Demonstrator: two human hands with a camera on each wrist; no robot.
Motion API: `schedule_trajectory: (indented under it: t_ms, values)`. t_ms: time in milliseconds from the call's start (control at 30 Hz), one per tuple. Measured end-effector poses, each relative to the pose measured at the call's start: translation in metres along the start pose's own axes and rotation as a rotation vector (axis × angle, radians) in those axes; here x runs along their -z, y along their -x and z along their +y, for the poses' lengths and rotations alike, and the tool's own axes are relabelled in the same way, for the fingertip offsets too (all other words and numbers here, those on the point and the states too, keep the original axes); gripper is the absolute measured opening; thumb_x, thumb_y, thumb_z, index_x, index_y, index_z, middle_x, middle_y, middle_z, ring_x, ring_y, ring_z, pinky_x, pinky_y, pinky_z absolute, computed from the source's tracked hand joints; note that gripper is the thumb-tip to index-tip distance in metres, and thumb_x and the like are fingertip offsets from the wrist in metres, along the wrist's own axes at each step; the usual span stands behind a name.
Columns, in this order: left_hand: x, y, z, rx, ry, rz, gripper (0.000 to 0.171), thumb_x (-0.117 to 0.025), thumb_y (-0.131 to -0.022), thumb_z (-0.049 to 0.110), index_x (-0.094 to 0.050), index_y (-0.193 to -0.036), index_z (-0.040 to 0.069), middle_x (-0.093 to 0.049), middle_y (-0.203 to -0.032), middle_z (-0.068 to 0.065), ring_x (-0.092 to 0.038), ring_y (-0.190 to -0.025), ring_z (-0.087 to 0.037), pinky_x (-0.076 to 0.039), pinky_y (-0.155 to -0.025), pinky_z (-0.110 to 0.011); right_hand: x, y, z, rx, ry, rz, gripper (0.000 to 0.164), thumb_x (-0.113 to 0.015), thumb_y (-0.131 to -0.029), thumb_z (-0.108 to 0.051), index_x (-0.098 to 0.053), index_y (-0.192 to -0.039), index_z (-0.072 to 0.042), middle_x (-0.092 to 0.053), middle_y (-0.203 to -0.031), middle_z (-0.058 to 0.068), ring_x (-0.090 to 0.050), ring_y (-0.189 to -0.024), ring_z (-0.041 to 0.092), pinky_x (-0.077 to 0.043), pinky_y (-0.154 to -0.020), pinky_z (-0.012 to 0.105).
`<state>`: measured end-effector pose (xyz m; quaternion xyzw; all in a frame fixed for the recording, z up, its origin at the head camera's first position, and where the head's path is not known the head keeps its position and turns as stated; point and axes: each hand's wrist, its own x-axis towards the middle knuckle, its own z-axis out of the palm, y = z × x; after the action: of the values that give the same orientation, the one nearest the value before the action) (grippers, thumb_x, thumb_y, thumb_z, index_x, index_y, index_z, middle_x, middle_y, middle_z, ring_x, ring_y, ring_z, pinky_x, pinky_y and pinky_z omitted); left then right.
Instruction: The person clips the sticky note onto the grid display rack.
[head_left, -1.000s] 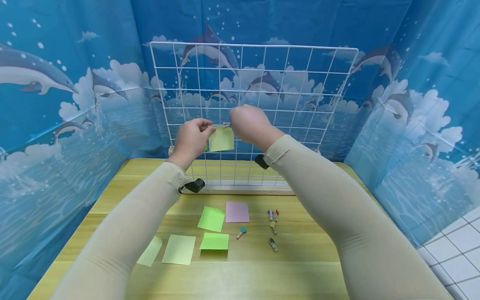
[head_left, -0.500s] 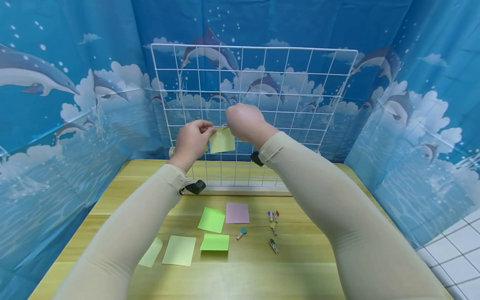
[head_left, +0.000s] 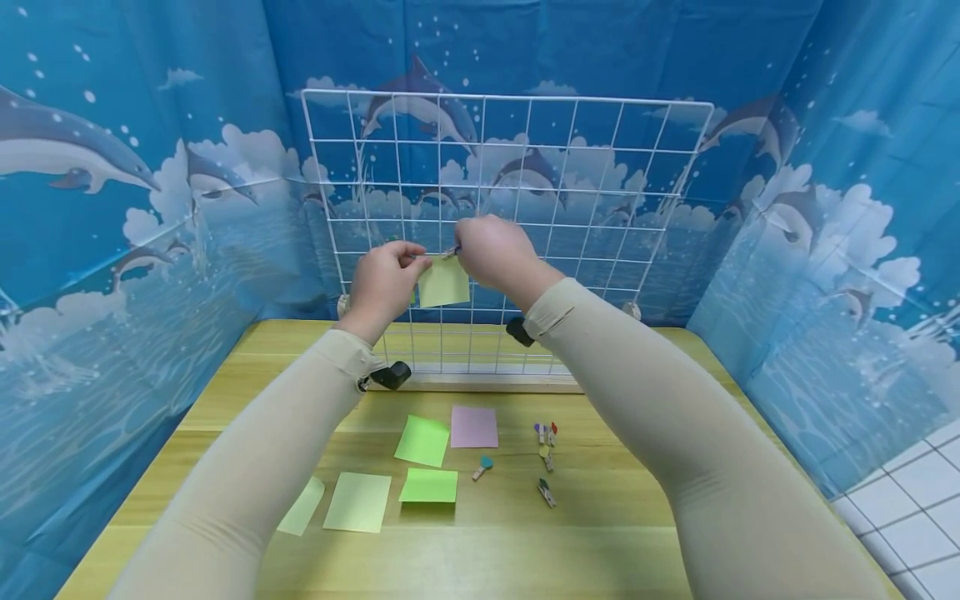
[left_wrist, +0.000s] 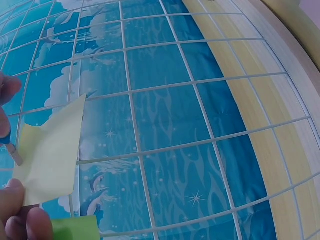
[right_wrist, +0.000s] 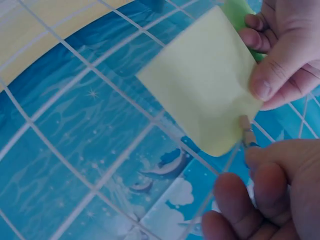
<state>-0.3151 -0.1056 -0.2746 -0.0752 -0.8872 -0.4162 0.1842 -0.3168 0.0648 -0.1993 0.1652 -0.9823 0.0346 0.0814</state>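
A pale yellow sticky note (head_left: 443, 283) hangs against the white wire grid (head_left: 570, 185). My left hand (head_left: 381, 282) pinches its upper left corner between thumb and fingers. My right hand (head_left: 498, 254) pinches a small wooden clothespin (right_wrist: 246, 131) with a blue end, and the clothespin's tip lies over the note's top edge. In the right wrist view, the edge beyond the clothespin curls. Partly hidden behind my left hand, a green sticky note (left_wrist: 75, 228) is at the grid beside the pale one.
On the wooden table (head_left: 570, 550) lie a pink note (head_left: 474, 427), green notes (head_left: 428, 486) and pale yellow notes (head_left: 357, 502). Several small clothespins (head_left: 546, 492) lie to the right, with a teal-ended clothespin (head_left: 482, 468) nearer the middle. A dolphin-printed curtain (head_left: 172, 250) surrounds the table.
My right hand has shifted slightly left and then back right and down, still at the note's top edge with the clothespin. My left hand has stayed on the corner.
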Motion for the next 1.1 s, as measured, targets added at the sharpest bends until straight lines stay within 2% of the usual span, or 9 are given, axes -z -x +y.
schedule_trajectory:
  t_ms: [200,367,500,600,667,1100]
  values:
    - [-0.001,-0.001,-0.001,-0.003,-0.006,0.003,0.033,-0.062,-0.107,0.04,-0.074,-0.129,0.018,-0.073,-0.104,-0.002,-0.063,-0.079,-0.021,-0.049,-0.062,-0.035,-0.012,0.004,0.004,0.04,-0.045,0.081,0.024,-0.053,-0.112,-0.024,-0.068,-0.125,-0.011,-0.074,-0.11,0.004,-0.068,-0.085,0.017,-0.06,-0.079,0.035]
    - [-0.001,-0.001,-0.001,-0.007,-0.009,0.001,0.034,-0.062,-0.107,0.04,-0.073,-0.13,0.018,-0.074,-0.107,-0.002,-0.063,-0.078,-0.021,-0.048,-0.062,-0.034,-0.023,0.008,0.008,0.088,-0.04,0.154,0.034,-0.05,-0.113,-0.024,-0.063,-0.141,-0.012,-0.077,-0.112,0.007,-0.066,-0.071,0.017,-0.057,-0.065,0.031]
    - [-0.001,-0.001,0.0,-0.006,-0.001,0.002,0.034,-0.062,-0.107,0.04,-0.073,-0.13,0.018,-0.075,-0.108,-0.002,-0.064,-0.08,-0.021,-0.049,-0.064,-0.034,-0.028,0.01,0.01,0.111,-0.046,0.189,0.04,-0.05,-0.113,-0.024,-0.057,-0.151,-0.012,-0.075,-0.093,0.008,-0.06,-0.059,0.018,-0.05,-0.055,0.029]
    - [-0.001,0.0,0.0,-0.005,0.002,0.004,0.034,-0.062,-0.107,0.04,-0.073,-0.13,0.018,-0.075,-0.108,-0.002,-0.065,-0.081,-0.021,-0.05,-0.065,-0.035,-0.03,0.011,0.012,0.111,-0.059,0.187,0.043,-0.05,-0.113,-0.025,-0.053,-0.154,-0.014,-0.067,-0.076,0.006,-0.054,-0.053,0.018,-0.044,-0.052,0.029]
    - [-0.001,0.0,0.0,-0.006,0.003,0.004,0.034,-0.062,-0.107,0.041,-0.073,-0.13,0.019,-0.075,-0.109,-0.002,-0.065,-0.082,-0.021,-0.05,-0.065,-0.035,-0.031,0.011,0.013,0.104,-0.072,0.177,0.045,-0.05,-0.113,-0.025,-0.051,-0.157,-0.016,-0.062,-0.071,0.004,-0.052,-0.052,0.018,-0.042,-0.052,0.029]
    - [0.0,0.0,-0.001,-0.01,0.01,0.001,0.034,-0.062,-0.107,0.04,-0.074,-0.129,0.018,-0.073,-0.103,-0.002,-0.062,-0.075,-0.022,-0.048,-0.06,-0.034,-0.036,0.014,0.02,0.095,-0.174,0.119,0.053,-0.049,-0.112,-0.022,-0.039,-0.164,-0.024,-0.054,-0.063,0.005,-0.043,-0.049,0.019,-0.037,-0.05,0.03]
